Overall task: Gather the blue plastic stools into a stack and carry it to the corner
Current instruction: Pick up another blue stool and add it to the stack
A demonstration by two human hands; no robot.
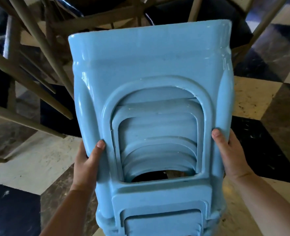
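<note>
Both hands, left hand [86,165] and right hand [229,155], grip the stack of blue stools [151,92] by its sides, thumbs across the front, remaining fingers apparently curled behind.

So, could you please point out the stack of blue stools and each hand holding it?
stack of blue stools [151,65]: head view, on the outer stool's side panel.
left hand [86,166]: head view, on the back of the hand.
right hand [229,155]: head view, on the back of the hand.
</note>
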